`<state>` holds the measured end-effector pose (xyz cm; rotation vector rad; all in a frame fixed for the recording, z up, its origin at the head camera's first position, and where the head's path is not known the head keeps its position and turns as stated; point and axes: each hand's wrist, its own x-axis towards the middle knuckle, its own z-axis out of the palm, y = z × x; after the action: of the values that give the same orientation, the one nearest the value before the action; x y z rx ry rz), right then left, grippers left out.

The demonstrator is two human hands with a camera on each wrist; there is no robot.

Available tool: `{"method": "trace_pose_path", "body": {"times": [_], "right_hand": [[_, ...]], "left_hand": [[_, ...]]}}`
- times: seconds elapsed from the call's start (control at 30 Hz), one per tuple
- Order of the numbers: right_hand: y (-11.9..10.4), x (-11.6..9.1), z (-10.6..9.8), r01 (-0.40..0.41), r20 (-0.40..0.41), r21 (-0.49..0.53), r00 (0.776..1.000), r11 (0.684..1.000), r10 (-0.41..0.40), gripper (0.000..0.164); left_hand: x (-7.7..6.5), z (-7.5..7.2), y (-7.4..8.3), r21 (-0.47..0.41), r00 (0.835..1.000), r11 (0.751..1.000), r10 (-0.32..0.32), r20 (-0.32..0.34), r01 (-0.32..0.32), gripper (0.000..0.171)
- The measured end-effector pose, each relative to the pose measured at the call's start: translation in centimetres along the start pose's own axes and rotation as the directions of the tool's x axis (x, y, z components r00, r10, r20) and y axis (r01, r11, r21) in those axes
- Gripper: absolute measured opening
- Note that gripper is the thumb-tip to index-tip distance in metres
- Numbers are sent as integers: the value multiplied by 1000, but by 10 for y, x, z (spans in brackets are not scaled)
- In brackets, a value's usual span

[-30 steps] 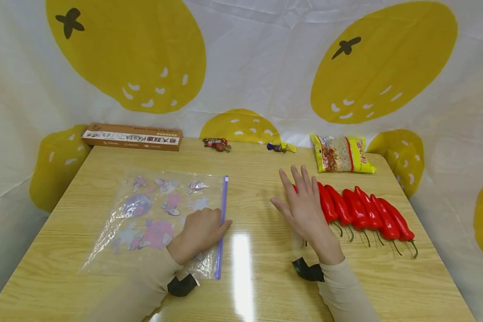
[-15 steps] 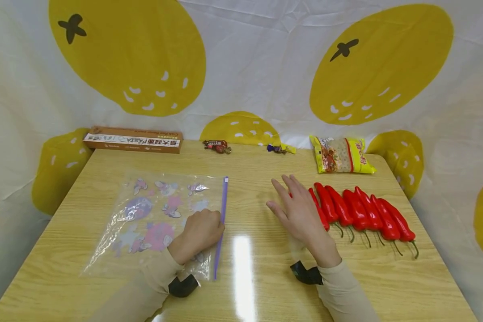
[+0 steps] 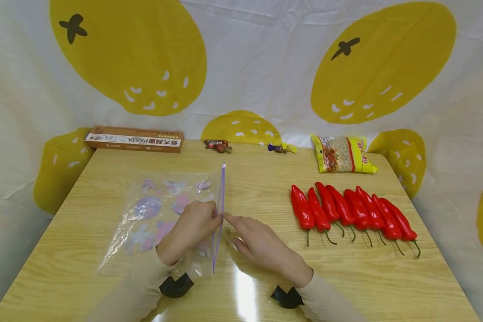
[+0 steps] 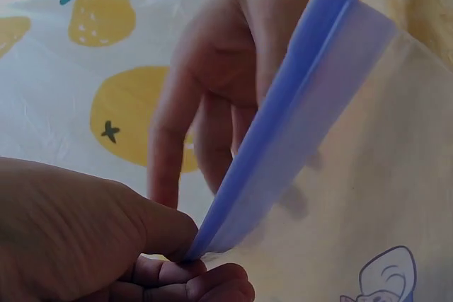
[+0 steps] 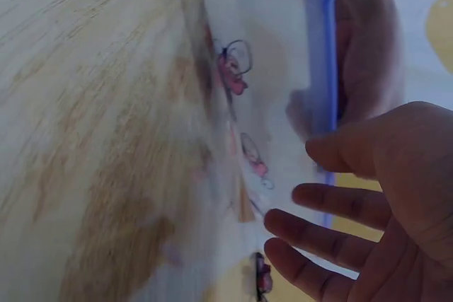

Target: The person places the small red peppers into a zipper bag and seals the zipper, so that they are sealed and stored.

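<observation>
A clear zip bag [image 3: 146,208] printed with pink and purple cartoon figures lies on the left half of the table, its purple zip edge [image 4: 276,118] raised. My left hand [image 3: 191,228] pinches that edge near its middle between thumb and fingers. From the other side, my right hand [image 3: 261,246] reaches in, index fingertip right at the purple strip beside the left thumb. In the right wrist view its fingers [image 5: 333,238] are spread, with thumb and fingers apart. Several red peppers [image 3: 360,210] with green stems lie in a row to the right of it.
Along the back stand a brown pasta box [image 3: 134,139], wrapped candies [image 3: 218,146], more candies [image 3: 281,148] and a yellow food packet [image 3: 343,154]. Behind the wooden table [image 3: 261,174] hangs a white cloth [image 3: 257,53] with yellow fruit prints.
My right hand has moved left from over the peppers to the bag's zip edge, uncovering the leftmost peppers. The left hand now pinches the edge, which has lifted.
</observation>
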<state>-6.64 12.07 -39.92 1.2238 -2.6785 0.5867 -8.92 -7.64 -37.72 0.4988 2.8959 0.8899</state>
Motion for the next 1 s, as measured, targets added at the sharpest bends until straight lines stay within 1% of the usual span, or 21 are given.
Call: {"method": "trace_pose_path", "body": {"times": [0.1,0.17,0.23,0.37,0.5,0.57,0.67,0.73,0.87,0.97,1.0], "right_hand": [[0,0,5,11,-6,24,1000,1000,-11,66],[0,0,6,17,1,34,1000,999,-17,66],[0,0,7,18,12,33,1000,999,-18,64],[2,0,7,-19,33,-4,999,1000,19,57],[3,0,5,-48,29,-30,998,998,49,46],[3,1,4,-52,24,-31,998,998,53,40],[5,2,2,-56,23,-46,998,997,58,34],[7,2,1,-72,37,-59,997,996,75,32],[11,2,0,-109,68,-84,991,991,115,32],[13,2,0,-124,72,-95,989,988,131,32],[14,2,-1,-127,70,-96,989,987,133,32]], "left_hand": [[-3,-1,3,-2,999,999,41,-12,-41,21],[-5,-1,5,5,997,998,70,-21,-70,21],[-6,-1,6,13,996,996,86,-38,-85,22],[-8,-6,8,62,992,995,89,-86,-84,26],[-11,-18,7,156,981,984,107,-159,-82,32],[-12,-26,7,193,976,979,104,-190,-67,33],[-15,-40,5,217,968,976,82,-237,-30,32],[-16,-48,4,213,962,977,55,-269,4,30],[-18,-64,-1,180,944,983,18,-328,44,30],[-20,-73,-5,160,931,985,-8,-365,71,29],[-20,-74,-5,154,929,985,-17,-369,79,29]]}}
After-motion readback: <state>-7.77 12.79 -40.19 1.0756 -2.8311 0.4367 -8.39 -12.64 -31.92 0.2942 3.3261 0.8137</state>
